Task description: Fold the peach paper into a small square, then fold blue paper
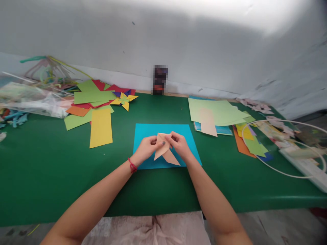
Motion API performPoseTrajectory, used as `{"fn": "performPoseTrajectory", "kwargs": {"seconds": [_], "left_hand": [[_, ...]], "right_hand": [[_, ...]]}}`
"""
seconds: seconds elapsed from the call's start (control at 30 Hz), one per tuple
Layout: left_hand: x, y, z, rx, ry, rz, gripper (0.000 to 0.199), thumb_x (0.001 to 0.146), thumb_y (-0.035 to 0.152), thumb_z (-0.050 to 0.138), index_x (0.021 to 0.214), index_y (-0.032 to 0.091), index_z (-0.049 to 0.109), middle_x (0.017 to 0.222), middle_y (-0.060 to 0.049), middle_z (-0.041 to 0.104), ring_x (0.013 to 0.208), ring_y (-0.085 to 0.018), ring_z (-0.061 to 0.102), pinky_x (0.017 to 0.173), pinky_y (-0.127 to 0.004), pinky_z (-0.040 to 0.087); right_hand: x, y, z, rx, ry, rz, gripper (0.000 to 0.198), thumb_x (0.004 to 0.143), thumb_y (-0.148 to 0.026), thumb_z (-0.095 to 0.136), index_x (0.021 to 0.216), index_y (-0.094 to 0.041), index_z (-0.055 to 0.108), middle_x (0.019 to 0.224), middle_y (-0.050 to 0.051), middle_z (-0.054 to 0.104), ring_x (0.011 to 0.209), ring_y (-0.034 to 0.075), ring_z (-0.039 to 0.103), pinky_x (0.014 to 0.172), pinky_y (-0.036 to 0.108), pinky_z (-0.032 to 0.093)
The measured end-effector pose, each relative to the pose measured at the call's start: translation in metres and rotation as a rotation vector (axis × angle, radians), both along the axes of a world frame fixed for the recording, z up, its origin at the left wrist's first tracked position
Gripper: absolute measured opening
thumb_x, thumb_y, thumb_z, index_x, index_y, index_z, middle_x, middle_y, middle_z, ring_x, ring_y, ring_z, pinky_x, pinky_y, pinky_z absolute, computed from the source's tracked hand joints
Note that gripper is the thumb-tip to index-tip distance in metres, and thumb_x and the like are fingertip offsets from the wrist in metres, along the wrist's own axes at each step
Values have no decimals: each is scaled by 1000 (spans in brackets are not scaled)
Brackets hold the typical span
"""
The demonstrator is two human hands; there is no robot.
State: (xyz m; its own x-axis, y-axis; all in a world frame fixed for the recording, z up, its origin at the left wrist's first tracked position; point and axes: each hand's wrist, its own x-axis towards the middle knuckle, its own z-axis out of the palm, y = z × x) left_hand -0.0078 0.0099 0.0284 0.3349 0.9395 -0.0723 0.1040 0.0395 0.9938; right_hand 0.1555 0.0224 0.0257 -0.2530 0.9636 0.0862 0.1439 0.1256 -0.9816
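A folded piece of pale peach paper (163, 145) is held between my two hands, with two pointed flaps hanging toward me. My left hand (149, 148) pinches its left side, thumb lying on the front face. At the upper right edge, my right hand (181, 144) grips the same paper between thumb and fingers. Beneath both hands a bright blue sheet (143, 131) lies flat on the green table (122, 190). The fingers behind the paper are partly hidden.
Coloured sheets, including a yellow one (101, 128), and a yellow folded star (124, 101) lie at left beside a blurred plastic bag (33, 100). Light green sheets (217, 110), a peach strip (208, 122) and a white cable loop (277, 173) lie at right. A pixelated dark object (159, 80) stands against the wall.
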Motion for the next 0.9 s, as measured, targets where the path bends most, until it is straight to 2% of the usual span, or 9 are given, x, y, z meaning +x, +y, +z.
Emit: {"fn": "performPoseTrajectory", "kwargs": {"seconds": [0.17, 0.33, 0.47, 0.6, 0.67, 0.77, 0.83, 0.9], "left_hand": [[-1, 0, 4, 1, -9, -14, 28, 75, 39, 56, 87, 14, 64, 86, -7, 67, 76, -20, 60, 59, -25, 45], [0, 0, 4, -25, -37, -12, 28, 73, 36, 58, 91, 15, 62, 87, -7, 67, 75, -19, 61, 58, -25, 45], [-1, 1, 2, -63, -15, -15, 24, 72, 37, 60, 80, 14, 59, 70, -3, 64, 61, -15, 59, 49, -21, 40], [-1, 3, -1, -98, -62, 24, 24, 73, 38, 59, 73, 15, 55, 62, 0, 60, 57, -13, 58, 50, -21, 41], [0, 4, -2, -110, -102, 49, 25, 73, 40, 58, 74, 15, 53, 62, 0, 60, 59, -14, 59, 53, -24, 44], [0, 6, -3, -92, -117, 88, 26, 73, 41, 57, 73, 16, 53, 64, 0, 60, 61, -14, 59, 55, -25, 46], [-1, 7, -4, -69, -107, 111, 25, 73, 41, 58, 72, 16, 55, 67, -1, 61, 64, -15, 59, 57, -26, 47], [-1, 7, -6, -43, -93, 149, 24, 73, 40, 59, 74, 16, 58, 74, -2, 63, 71, -16, 60, 64, -27, 48]], "right_hand": [[0, -2, 3, -52, 29, -7, 35, 78, -45, 52, 57, -19, 42, 46, -6, 33, 42, 8, 31, 43, 23, 24], [0, 0, 1, -65, 41, -51, 37, 77, -48, 53, 57, -19, 42, 44, -7, 33, 39, 7, 30, 41, 22, 23], [3, 4, -2, -98, 87, -154, 37, 75, -50, 54, 58, -20, 40, 39, -8, 31, 35, 6, 26, 38, 22, 21], [6, 6, -2, -81, 76, -128, 33, 78, -46, 53, 61, -19, 44, 38, -8, 35, 35, 7, 30, 40, 22, 25], [5, 6, -3, -60, 65, -91, 28, 76, -44, 55, 65, -19, 49, 44, -6, 43, 41, 8, 38, 43, 21, 30], [3, 5, -5, -31, 34, -39, 24, 72, -41, 60, 78, -18, 56, 69, 0, 57, 61, 12, 52, 54, 24, 40], [2, 5, -7, -11, -4, -24, 26, 72, -41, 60, 83, -18, 58, 80, 3, 60, 71, 15, 55, 60, 27, 43], [2, 4, -6, 57, -59, -66, 23, 73, -41, 59, 79, -18, 59, 79, 3, 59, 72, 16, 54, 62, 28, 44]]}}
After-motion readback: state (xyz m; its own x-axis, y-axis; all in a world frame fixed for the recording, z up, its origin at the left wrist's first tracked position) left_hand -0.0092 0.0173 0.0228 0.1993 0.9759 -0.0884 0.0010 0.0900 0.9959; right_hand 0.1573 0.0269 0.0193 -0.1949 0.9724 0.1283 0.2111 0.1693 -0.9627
